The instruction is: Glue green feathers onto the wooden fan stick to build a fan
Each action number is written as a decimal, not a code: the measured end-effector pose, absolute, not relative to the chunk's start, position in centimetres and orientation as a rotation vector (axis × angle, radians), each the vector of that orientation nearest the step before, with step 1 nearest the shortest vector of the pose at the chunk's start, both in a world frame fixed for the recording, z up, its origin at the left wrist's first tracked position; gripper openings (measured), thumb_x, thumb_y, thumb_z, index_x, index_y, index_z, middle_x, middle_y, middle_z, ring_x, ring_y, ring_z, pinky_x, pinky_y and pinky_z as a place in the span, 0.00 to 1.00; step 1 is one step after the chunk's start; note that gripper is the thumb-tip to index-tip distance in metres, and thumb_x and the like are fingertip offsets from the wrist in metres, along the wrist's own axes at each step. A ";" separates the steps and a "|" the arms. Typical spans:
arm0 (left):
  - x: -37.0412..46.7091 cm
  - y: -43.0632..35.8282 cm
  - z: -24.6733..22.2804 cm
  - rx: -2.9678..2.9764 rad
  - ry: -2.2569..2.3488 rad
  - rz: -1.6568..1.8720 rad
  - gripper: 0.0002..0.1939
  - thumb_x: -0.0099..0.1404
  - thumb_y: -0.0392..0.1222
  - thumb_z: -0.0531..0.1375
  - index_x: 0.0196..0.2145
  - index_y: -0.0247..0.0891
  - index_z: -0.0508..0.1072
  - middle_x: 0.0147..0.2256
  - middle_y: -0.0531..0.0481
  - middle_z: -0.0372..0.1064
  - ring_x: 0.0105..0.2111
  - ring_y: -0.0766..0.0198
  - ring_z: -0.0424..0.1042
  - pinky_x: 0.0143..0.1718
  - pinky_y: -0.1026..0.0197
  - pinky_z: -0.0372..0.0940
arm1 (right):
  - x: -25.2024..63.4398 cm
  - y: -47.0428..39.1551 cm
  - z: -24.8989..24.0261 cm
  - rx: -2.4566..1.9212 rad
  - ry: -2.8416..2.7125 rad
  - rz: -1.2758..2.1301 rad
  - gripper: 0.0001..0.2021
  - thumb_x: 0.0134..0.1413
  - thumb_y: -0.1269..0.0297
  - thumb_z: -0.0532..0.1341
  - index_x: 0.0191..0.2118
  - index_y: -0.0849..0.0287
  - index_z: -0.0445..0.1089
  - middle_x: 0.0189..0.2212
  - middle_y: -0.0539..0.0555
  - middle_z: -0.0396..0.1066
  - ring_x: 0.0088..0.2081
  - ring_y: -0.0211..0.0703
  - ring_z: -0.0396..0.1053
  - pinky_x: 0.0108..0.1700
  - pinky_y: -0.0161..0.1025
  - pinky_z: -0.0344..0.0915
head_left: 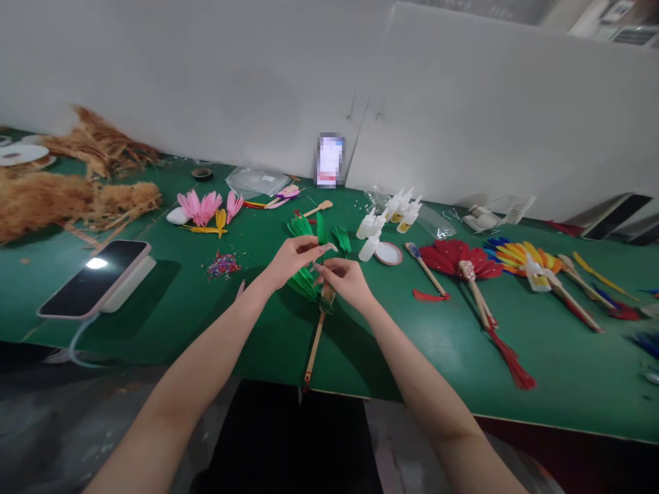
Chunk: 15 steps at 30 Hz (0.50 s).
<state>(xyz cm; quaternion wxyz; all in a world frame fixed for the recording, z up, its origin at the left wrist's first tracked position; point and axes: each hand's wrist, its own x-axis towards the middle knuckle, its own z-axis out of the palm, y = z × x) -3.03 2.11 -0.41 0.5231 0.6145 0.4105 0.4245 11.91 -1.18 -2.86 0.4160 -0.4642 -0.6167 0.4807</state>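
In front of me on the table lies a feather fan with a wooden handle, green feathers fanning out on its left. Above the fan's centre, my left hand is closed in a pinch on an upright green feather. Close beside it, my right hand has thumb and fingers pinched at what looks like the feather's lower end, mostly covered by the fingers. Loose green feathers lie just behind my right hand.
Several white glue bottles stand beyond my right hand, near a small round dish. A red feather fan and a multicoloured one lie rightward. Leftward are small coloured beads, pink feathers and a phone.
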 end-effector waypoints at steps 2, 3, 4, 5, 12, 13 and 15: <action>-3.0 2.1 -0.5 1.479 1.004 1.047 0.17 0.55 0.52 0.64 0.22 0.36 0.69 0.18 0.58 0.51 0.19 0.72 0.52 0.21 0.65 0.49 | 11.9 -1.3 -2.6 -1.124 -1.545 1.291 0.18 0.47 0.47 0.63 0.28 0.59 0.70 0.21 0.53 0.75 0.17 0.37 0.68 0.18 0.33 0.63; -3.0 2.1 -0.5 1.492 1.014 1.059 0.17 0.55 0.52 0.64 0.21 0.36 0.69 0.18 0.57 0.52 0.19 0.72 0.52 0.21 0.65 0.49 | 11.9 -1.3 -2.5 -1.109 -1.542 1.325 0.18 0.46 0.47 0.64 0.28 0.60 0.70 0.21 0.52 0.75 0.16 0.36 0.68 0.17 0.32 0.63; -3.0 2.2 -0.6 1.502 1.023 1.064 0.17 0.55 0.52 0.64 0.21 0.35 0.69 0.18 0.57 0.54 0.20 0.72 0.53 0.21 0.65 0.49 | 11.9 -1.3 -2.5 -1.099 -1.536 1.354 0.19 0.47 0.46 0.63 0.28 0.60 0.70 0.20 0.51 0.74 0.15 0.35 0.67 0.17 0.32 0.62; -3.0 2.2 -0.6 1.507 1.028 1.062 0.16 0.55 0.52 0.64 0.22 0.35 0.70 0.19 0.56 0.57 0.20 0.71 0.55 0.21 0.65 0.50 | 11.9 -1.3 -2.5 -1.092 -1.527 1.378 0.19 0.48 0.45 0.62 0.28 0.60 0.70 0.19 0.50 0.74 0.14 0.34 0.66 0.16 0.31 0.62; -3.5 2.3 -0.7 1.417 0.960 0.936 0.14 0.53 0.51 0.65 0.25 0.36 0.74 0.22 0.52 0.67 0.21 0.69 0.62 0.21 0.63 0.54 | 11.9 -1.3 -2.4 -1.072 -1.469 1.499 0.21 0.50 0.44 0.60 0.28 0.61 0.71 0.14 0.47 0.70 0.11 0.30 0.63 0.13 0.27 0.58; -3.6 2.4 -0.8 1.412 0.953 0.921 0.14 0.53 0.51 0.65 0.25 0.36 0.75 0.22 0.51 0.67 0.21 0.69 0.63 0.21 0.63 0.55 | 11.8 -1.4 -2.3 -1.070 -1.465 1.518 0.21 0.49 0.45 0.61 0.28 0.61 0.71 0.14 0.48 0.71 0.11 0.30 0.63 0.13 0.26 0.59; -3.7 2.4 -0.8 1.422 0.956 0.914 0.14 0.54 0.51 0.65 0.25 0.36 0.75 0.20 0.52 0.65 0.20 0.69 0.61 0.21 0.63 0.54 | 11.8 -1.4 -2.2 -1.070 -1.457 1.559 0.19 0.49 0.46 0.62 0.28 0.61 0.72 0.15 0.48 0.72 0.12 0.31 0.64 0.14 0.26 0.60</action>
